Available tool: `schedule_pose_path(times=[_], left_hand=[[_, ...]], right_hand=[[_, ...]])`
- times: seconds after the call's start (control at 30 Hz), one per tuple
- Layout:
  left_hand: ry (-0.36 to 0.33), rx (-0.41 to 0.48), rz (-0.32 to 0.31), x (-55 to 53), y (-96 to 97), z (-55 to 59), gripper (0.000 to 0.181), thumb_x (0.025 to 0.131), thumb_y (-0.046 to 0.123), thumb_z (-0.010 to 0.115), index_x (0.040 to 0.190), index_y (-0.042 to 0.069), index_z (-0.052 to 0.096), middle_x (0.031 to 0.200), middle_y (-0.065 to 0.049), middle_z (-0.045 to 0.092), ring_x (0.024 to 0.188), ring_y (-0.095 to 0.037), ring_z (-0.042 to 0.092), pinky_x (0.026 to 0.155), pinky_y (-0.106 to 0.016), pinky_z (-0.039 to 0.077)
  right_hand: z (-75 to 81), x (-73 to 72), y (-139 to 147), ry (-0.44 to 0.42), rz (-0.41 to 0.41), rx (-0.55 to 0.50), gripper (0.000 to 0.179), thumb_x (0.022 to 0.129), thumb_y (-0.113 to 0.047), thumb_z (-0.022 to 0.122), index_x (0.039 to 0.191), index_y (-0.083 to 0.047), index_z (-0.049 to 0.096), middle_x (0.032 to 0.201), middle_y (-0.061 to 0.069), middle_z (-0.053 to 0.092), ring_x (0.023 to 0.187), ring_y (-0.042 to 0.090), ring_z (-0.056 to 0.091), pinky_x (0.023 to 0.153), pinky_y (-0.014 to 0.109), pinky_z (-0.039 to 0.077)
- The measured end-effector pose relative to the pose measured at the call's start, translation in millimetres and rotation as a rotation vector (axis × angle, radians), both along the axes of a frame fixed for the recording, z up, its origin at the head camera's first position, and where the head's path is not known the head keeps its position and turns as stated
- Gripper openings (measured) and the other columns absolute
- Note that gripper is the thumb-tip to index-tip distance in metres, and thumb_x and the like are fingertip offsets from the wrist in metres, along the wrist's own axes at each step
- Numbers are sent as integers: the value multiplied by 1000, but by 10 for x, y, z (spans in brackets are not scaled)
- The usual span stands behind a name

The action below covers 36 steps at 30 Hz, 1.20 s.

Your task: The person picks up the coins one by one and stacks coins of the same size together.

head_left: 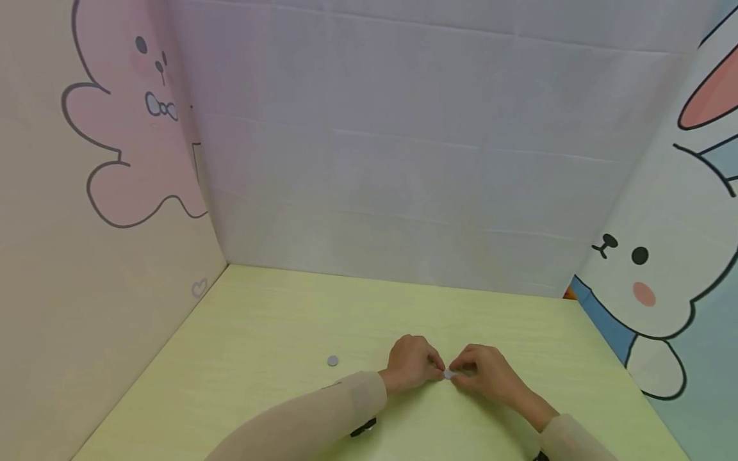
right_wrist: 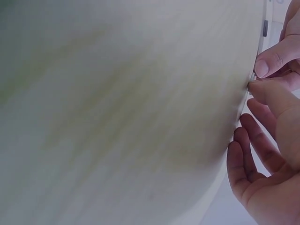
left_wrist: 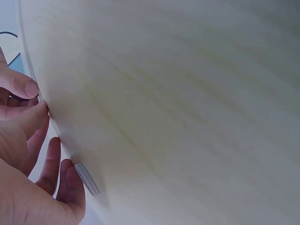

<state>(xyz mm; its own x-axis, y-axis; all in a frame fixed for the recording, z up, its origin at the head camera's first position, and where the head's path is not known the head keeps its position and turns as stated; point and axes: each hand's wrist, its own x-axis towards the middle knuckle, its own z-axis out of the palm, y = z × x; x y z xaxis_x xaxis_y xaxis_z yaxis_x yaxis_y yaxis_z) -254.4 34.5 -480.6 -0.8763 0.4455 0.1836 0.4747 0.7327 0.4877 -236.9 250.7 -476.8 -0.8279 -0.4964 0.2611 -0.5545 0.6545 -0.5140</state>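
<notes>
A small grey disc (head_left: 448, 374) lies between the fingertips of both hands, low over the yellow tabletop. My left hand (head_left: 414, 362) pinches its left side between thumb and finger. From the other side my right hand (head_left: 484, 371) pinches it the same way, the two thumbs close together. In the left wrist view the fingertips mostly hide the disc, with only a thin pale edge (left_wrist: 40, 99) showing. A short stack of grey discs (head_left: 332, 361) rests on the table to the left of both hands; its layered edge (left_wrist: 87, 179) shows in the left wrist view.
The yellow tabletop (head_left: 277, 320) runs back to a white cloth wall (head_left: 403, 160). A panel with a pink bear (head_left: 132, 128) stands along the left side, and one with a white rabbit (head_left: 663, 256) along the right.
</notes>
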Motion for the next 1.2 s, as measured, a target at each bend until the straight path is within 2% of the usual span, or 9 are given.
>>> schedule_pose_path(times=[0.33,0.9,1.1,1.2], left_hand=[[11,14,3,8,2,-22,9,81,30,95,77,31,86,83,19,73,79,0,56,76,-20,41],[-24,16,-11,35,-15,54,9,82,28,94,78,29,86,85,16,75,79,-1,55,77,-21,41],[-14,17,-22,54,-22,81,9,82,28,95,78,28,86,85,14,75,79,-2,57,77,-21,42],[12,6,-16,13,-8,4,10,81,30,95,78,30,85,83,17,73,78,0,56,77,-21,42]], right_hand=[[-34,-9,-2,11,-7,-3,8,87,-12,89,90,-18,85,92,-8,72,79,6,61,67,22,48],[-23,-11,0,-21,-17,7,5,88,-16,89,90,-20,85,92,-8,72,79,8,61,67,23,47],[-17,-10,-1,-24,-15,3,5,89,-17,88,90,-20,86,92,-8,72,79,7,61,67,22,46],[-16,-8,-4,-23,-17,1,5,88,-16,88,90,-20,85,92,-8,72,78,7,60,67,22,46]])
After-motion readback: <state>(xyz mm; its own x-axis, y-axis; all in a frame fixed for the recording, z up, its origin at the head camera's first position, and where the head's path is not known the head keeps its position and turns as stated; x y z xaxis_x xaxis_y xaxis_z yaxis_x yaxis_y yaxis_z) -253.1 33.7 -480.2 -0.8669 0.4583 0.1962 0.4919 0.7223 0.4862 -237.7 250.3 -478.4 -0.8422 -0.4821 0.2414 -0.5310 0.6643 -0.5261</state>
